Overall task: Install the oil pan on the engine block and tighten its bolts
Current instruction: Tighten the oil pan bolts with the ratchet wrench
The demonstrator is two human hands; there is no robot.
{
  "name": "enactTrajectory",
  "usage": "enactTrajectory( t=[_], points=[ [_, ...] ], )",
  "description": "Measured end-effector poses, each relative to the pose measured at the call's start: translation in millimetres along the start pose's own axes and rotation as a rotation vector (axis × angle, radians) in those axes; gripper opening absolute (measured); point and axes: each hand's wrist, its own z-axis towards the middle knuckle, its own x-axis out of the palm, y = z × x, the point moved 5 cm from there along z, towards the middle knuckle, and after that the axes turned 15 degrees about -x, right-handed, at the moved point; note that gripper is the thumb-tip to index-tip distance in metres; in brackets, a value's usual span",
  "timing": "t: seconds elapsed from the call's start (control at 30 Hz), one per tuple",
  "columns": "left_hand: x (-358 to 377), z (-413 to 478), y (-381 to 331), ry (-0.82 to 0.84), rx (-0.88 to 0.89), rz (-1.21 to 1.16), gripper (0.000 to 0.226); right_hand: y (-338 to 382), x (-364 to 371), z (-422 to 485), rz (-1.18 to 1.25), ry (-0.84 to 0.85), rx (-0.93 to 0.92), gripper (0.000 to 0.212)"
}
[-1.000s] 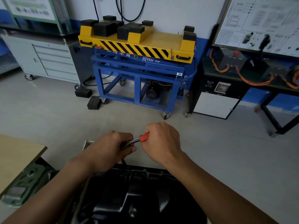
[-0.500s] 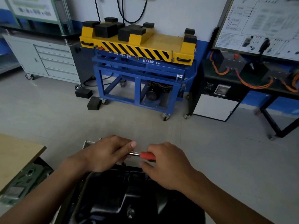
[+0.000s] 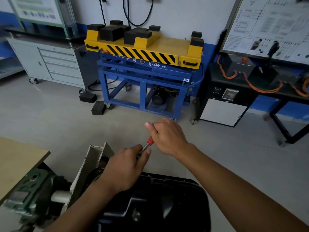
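Both hands are closed on one tool: the right hand (image 3: 168,137) wraps the red grip of a ratchet wrench (image 3: 149,142), thumb pointing away toward the far side, while the left hand (image 3: 126,166) curls over the wrench's metal head, its thumb lying along the shaft. Whatever the head sits on is hidden under the left fingers. Just below the hands, at the near edge of the view, lies the black oil pan (image 3: 175,196), its flanged far rim showing small bolt heads, its domed surface facing up. Touching its left side stands a pale, tilted metal housing (image 3: 93,162), and further left a green cast machine part (image 3: 29,190) sits partly under the corner of a tan wooden tabletop (image 3: 18,162). A grey floor (image 3: 66,124) stretches away to the far wall. Against that wall, in the middle, stands a blue wheeled lift cart (image 3: 143,84) with a yellow top deck (image 3: 168,46) striped in black along its front and carrying black rubber pads. Two loose black blocks (image 3: 93,104) lie on the floor by its left wheel. To the far left is a grey drawer cabinet (image 3: 56,64) on casters; to the far right a white diagram board (image 3: 269,25) rises above a black bench strung with orange cables (image 3: 262,88). Black cords (image 3: 138,17) hang on the wall above the cart.
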Motion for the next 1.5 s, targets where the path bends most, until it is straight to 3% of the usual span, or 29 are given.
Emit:
enactTrajectory(
  t=[0.13, 0.3, 0.47, 0.67, 1.13, 1.5],
  points=[
    [-3.3, -0.9, -2.3, -0.085, 0.113, 0.136, 0.029, -6.6, 5.0, -26.6, 0.028, -0.064, 0.059, 0.057],
    [-10.3, 2.5, -3.8, 0.045, 0.506, 0.309, 0.039, 6.5, -1.1, -62.2, -0.020, -0.087, 0.171, 0.056],
    [-15.5, 4.8, 0.6, 0.139, 0.606, 0.322, 0.024, 27.0, -3.5, -80.7, -0.102, -0.057, 0.261, 0.058],
    [-25.4, 6.3, 8.3, 0.168, 0.640, 0.319, 0.035, 46.8, -3.4, -82.9, -0.214, -0.027, 0.313, 0.060],
    [-24.1, 7.5, 13.6, 0.161, 0.569, 0.271, 0.041, 49.7, -5.3, -82.6, -0.220, -0.002, 0.375, 0.058],
    [-18.2, 2.4, 5.6, 0.190, 0.271, -0.142, 0.022, 30.1, -17.1, -79.0, 0.000, -0.002, 0.409, 0.053]
  ],
)
